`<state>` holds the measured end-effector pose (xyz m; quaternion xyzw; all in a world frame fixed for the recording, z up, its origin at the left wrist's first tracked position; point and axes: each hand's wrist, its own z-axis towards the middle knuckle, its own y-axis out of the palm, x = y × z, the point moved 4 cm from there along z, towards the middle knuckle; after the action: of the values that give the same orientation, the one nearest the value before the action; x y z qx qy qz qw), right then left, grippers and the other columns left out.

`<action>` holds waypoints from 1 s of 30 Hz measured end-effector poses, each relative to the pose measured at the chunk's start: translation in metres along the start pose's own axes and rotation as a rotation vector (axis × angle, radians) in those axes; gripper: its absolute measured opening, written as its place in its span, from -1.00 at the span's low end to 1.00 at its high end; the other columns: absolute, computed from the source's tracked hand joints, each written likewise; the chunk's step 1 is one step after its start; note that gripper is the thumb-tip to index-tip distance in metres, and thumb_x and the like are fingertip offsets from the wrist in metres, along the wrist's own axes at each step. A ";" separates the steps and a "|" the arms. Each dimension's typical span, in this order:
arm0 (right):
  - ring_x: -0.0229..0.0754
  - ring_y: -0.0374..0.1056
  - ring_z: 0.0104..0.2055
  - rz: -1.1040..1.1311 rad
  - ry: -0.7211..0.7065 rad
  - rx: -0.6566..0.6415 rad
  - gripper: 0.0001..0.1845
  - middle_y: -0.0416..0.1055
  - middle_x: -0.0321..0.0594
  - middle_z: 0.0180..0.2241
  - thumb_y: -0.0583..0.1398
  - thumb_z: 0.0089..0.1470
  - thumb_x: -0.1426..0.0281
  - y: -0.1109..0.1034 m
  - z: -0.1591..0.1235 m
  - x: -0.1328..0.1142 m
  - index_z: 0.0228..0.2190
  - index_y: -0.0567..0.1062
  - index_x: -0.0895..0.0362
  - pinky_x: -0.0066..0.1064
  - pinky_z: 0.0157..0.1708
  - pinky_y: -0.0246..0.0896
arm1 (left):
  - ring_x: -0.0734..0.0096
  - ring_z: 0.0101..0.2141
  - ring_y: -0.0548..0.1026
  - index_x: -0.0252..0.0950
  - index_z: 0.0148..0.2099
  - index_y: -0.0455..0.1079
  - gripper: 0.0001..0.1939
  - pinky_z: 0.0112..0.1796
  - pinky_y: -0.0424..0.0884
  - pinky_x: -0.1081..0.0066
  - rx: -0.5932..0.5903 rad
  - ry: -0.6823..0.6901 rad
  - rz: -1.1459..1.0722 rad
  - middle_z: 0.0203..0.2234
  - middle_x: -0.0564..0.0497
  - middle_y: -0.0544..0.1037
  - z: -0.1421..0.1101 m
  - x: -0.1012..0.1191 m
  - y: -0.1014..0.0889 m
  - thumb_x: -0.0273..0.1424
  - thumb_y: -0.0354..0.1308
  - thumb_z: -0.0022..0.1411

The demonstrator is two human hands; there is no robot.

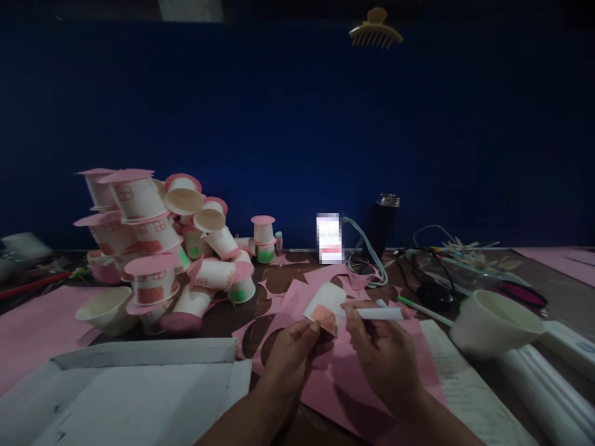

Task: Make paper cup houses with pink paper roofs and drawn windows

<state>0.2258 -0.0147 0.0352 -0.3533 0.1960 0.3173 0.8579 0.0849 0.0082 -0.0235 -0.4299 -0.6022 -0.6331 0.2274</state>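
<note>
My left hand (297, 344) is closed around a white paper cup (329, 297), tilted on its side, with the thumb near its rim. An orange-pink coloured patch (324, 317) shows on the cup's side. In my right hand (381, 347) is a white marker pen (376, 313), pinched between thumb and fingers. Its left end is close to the cup; whether the tip touches cannot be made out. Below both hands lies pink paper (341, 390) with round holes cut out of it.
Decorated paper cups (149, 235) with pink discs are heaped at the left, behind a bowl (106, 310) and a white box lid (153, 402). A lit phone (329, 238) and black flask (382, 226) stand at the back. Another cup (497, 322) sits at the right.
</note>
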 end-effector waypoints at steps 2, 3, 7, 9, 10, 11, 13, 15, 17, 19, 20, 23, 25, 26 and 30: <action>-0.17 0.42 -0.52 -0.021 0.011 0.011 -0.70 0.52 -0.24 -0.52 0.08 0.20 0.23 0.000 0.000 0.001 -0.34 0.54 0.11 -0.37 -0.47 0.25 | 0.40 -0.37 0.47 -0.40 -0.37 0.56 -0.69 -0.21 0.40 0.41 0.006 -0.006 0.004 -0.44 -0.08 0.56 0.000 0.000 -0.001 -0.21 0.37 0.00; -0.17 0.42 -0.52 -0.030 0.014 0.011 -0.69 0.51 -0.25 -0.54 0.08 0.20 0.22 0.000 0.000 0.001 -0.34 0.54 0.11 -0.37 -0.47 0.25 | 0.41 -0.37 0.47 -0.40 -0.38 0.55 -0.69 -0.22 0.41 0.41 0.010 -0.010 0.007 -0.44 -0.08 0.56 0.000 0.000 -0.001 -0.21 0.37 0.00; -0.19 0.40 -0.57 -0.027 -0.003 -0.026 -0.68 0.49 -0.28 -0.59 0.06 0.22 0.22 0.001 0.001 -0.002 -0.36 0.54 0.10 -0.40 -0.52 0.23 | 0.38 -0.35 0.47 -0.41 -0.37 0.56 -0.68 -0.20 0.41 0.40 -0.006 -0.010 0.041 -0.45 -0.09 0.55 0.000 0.001 0.000 -0.20 0.35 0.02; -0.21 0.41 -0.56 0.007 -0.021 -0.058 -0.69 0.49 -0.29 -0.58 0.06 0.23 0.24 0.002 0.001 -0.004 -0.36 0.54 0.09 -0.42 -0.51 0.25 | 0.32 -0.30 0.47 -0.42 -0.34 0.57 -0.66 -0.16 0.40 0.36 -0.020 -0.001 0.059 -0.41 -0.12 0.57 0.000 0.002 0.000 -0.19 0.34 0.02; -0.21 0.43 -0.53 0.024 -0.031 -0.070 -0.70 0.51 -0.29 -0.56 0.06 0.23 0.25 0.002 0.001 -0.005 -0.35 0.54 0.08 -0.42 -0.48 0.28 | 0.30 -0.29 0.47 -0.41 -0.31 0.57 -0.65 -0.15 0.40 0.34 -0.024 0.003 0.068 -0.39 -0.13 0.57 0.000 0.001 0.000 -0.18 0.34 0.03; -0.19 0.46 -0.48 0.039 -0.043 -0.081 -0.71 0.53 -0.27 -0.51 0.07 0.23 0.26 0.003 0.000 -0.006 -0.34 0.54 0.08 -0.42 -0.43 0.31 | 0.30 -0.29 0.48 -0.40 -0.30 0.57 -0.65 -0.14 0.39 0.33 -0.025 0.007 0.078 -0.39 -0.13 0.58 0.001 0.001 -0.001 -0.18 0.33 0.03; -0.17 0.50 -0.39 0.066 -0.065 -0.112 -0.73 0.57 -0.24 -0.43 0.07 0.22 0.27 0.005 -0.001 -0.008 -0.34 0.54 0.07 -0.41 -0.38 0.34 | 0.30 -0.31 0.48 -0.37 -0.30 0.58 -0.67 -0.14 0.37 0.33 -0.032 0.017 0.109 -0.40 -0.11 0.59 0.002 -0.002 -0.003 -0.17 0.31 0.05; -0.17 0.50 -0.41 0.093 -0.070 -0.150 -0.73 0.58 -0.23 -0.42 0.07 0.22 0.27 0.007 -0.003 -0.009 -0.34 0.54 0.07 -0.42 -0.42 0.34 | 0.30 -0.33 0.49 -0.35 -0.31 0.58 -0.69 -0.15 0.36 0.34 -0.041 0.031 0.158 -0.43 -0.10 0.59 0.003 -0.004 -0.005 -0.17 0.28 0.09; -0.20 0.46 -0.52 0.111 -0.046 -0.175 -0.73 0.56 -0.25 -0.48 0.06 0.22 0.27 0.008 -0.004 -0.009 -0.33 0.53 0.08 -0.44 -0.51 0.31 | 0.29 -0.33 0.49 -0.33 -0.32 0.57 -0.69 -0.16 0.35 0.35 -0.036 0.054 0.222 -0.43 -0.10 0.59 0.003 -0.004 -0.006 -0.16 0.25 0.12; -0.22 0.42 -0.57 0.101 -0.018 -0.161 -0.71 0.54 -0.26 -0.51 0.06 0.23 0.26 0.008 -0.004 -0.008 -0.34 0.54 0.08 -0.45 -0.55 0.29 | 0.28 -0.33 0.48 -0.33 -0.33 0.56 -0.69 -0.18 0.35 0.36 -0.008 0.066 0.283 -0.43 -0.09 0.58 0.003 -0.003 -0.006 -0.15 0.23 0.12; -0.23 0.41 -0.58 0.088 -0.010 -0.142 -0.70 0.54 -0.26 -0.52 0.06 0.23 0.25 0.007 -0.003 -0.007 -0.36 0.54 0.08 -0.45 -0.56 0.28 | 0.27 -0.33 0.48 -0.32 -0.35 0.55 -0.68 -0.19 0.35 0.36 0.009 0.069 0.311 -0.43 -0.08 0.58 0.003 -0.001 -0.006 -0.14 0.23 0.12; -0.25 0.40 -0.59 0.062 -0.022 -0.109 -0.69 0.55 -0.26 -0.47 0.06 0.23 0.24 0.005 -0.003 -0.006 -0.36 0.55 0.07 -0.44 -0.56 0.28 | 0.26 -0.34 0.46 -0.32 -0.40 0.53 -0.68 -0.22 0.34 0.37 0.047 0.079 0.413 -0.45 -0.05 0.56 0.001 0.004 -0.004 -0.14 0.22 0.12; -0.26 0.41 -0.59 0.074 -0.047 -0.152 -0.71 0.57 -0.23 -0.38 0.06 0.23 0.25 0.007 -0.005 -0.006 -0.30 0.55 0.06 -0.43 -0.52 0.31 | 0.25 -0.33 0.45 -0.31 -0.36 0.53 -0.70 -0.22 0.32 0.37 0.027 0.103 0.464 -0.44 -0.05 0.56 -0.001 0.007 -0.001 -0.16 0.19 0.15; -0.26 0.41 -0.59 0.086 -0.057 -0.180 -0.72 0.57 -0.21 -0.34 0.06 0.23 0.26 0.008 -0.005 -0.006 -0.26 0.55 0.07 -0.42 -0.51 0.33 | 0.25 -0.31 0.45 -0.30 -0.32 0.54 -0.71 -0.21 0.32 0.37 0.004 0.118 0.476 -0.42 -0.05 0.56 -0.002 0.009 0.001 -0.17 0.17 0.18; -0.27 0.40 -0.61 0.133 -0.035 -0.186 -0.71 0.58 -0.18 -0.30 0.06 0.23 0.26 0.009 -0.007 -0.008 -0.27 0.55 0.09 -0.45 -0.58 0.32 | 0.25 -0.28 0.43 -0.29 -0.30 0.54 -0.71 -0.21 0.30 0.40 -0.030 0.203 0.577 -0.38 -0.05 0.54 -0.007 0.012 0.004 -0.20 0.11 0.23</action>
<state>0.2135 -0.0177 0.0306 -0.4118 0.1737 0.3966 0.8018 0.0799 0.0036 -0.0104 -0.5209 -0.4201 -0.5909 0.4507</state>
